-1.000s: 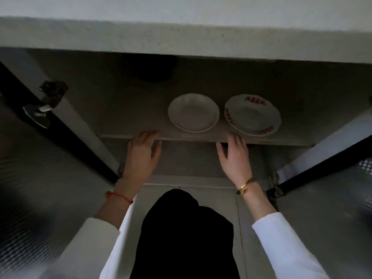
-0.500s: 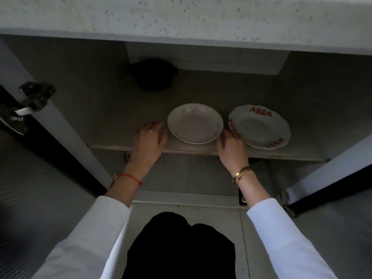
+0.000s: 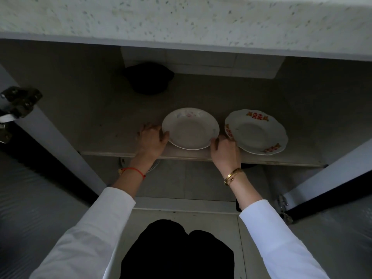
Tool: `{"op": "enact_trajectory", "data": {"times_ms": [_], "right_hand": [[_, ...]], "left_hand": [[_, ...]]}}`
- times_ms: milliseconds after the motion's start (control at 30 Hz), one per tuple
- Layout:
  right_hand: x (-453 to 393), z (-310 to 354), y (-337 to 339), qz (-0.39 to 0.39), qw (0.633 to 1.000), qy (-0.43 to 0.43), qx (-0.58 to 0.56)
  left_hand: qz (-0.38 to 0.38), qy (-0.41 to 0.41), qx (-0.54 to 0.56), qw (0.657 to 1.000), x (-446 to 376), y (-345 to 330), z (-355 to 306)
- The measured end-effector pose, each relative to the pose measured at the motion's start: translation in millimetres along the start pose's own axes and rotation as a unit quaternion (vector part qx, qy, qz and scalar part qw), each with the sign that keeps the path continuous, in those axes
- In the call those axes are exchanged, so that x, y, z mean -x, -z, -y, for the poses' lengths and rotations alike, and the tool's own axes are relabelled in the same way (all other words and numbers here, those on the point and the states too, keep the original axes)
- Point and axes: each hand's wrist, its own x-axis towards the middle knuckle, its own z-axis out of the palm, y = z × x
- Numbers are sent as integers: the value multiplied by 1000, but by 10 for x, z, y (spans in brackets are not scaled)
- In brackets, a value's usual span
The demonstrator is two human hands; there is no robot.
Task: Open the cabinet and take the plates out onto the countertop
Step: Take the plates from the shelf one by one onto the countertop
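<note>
The cabinet stands open under the speckled countertop (image 3: 181,19). Two plates rest on its shelf (image 3: 112,129). The white plate with faint pink flowers (image 3: 190,129) lies in the middle, and a scalloped plate with red and orange marks (image 3: 255,131) sits to its right. My left hand (image 3: 151,139) is against the floral plate's left rim, thumb on the edge. At the plate's lower right rim, in the gap between the two plates, my right hand (image 3: 224,152) has its thumb on the edge. The fingers beneath the rim are hidden.
A black pot (image 3: 149,77) sits at the back of the shelf. The left door (image 3: 30,198) and right door (image 3: 332,228) swing out on either side, hinges exposed. A round object (image 3: 155,167) shows partly below the shelf. My dark-clad knees fill the bottom centre.
Both hands moved from the shelf's front edge in to the floral plate, closing on its left and right rims. The view came closer to the cabinet.
</note>
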Motion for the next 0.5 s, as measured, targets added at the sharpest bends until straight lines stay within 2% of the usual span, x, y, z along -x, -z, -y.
{"op": "enact_trajectory", "data": {"times_ms": [300,500], "right_hand": [[202,-131,43,-10,993,23,-114],[586,-174,190,-21,987,30,-159]], "left_hand": [[-30,-12,118,992,337,26,69],[-97,-41,175,979,846,163,84]]}}
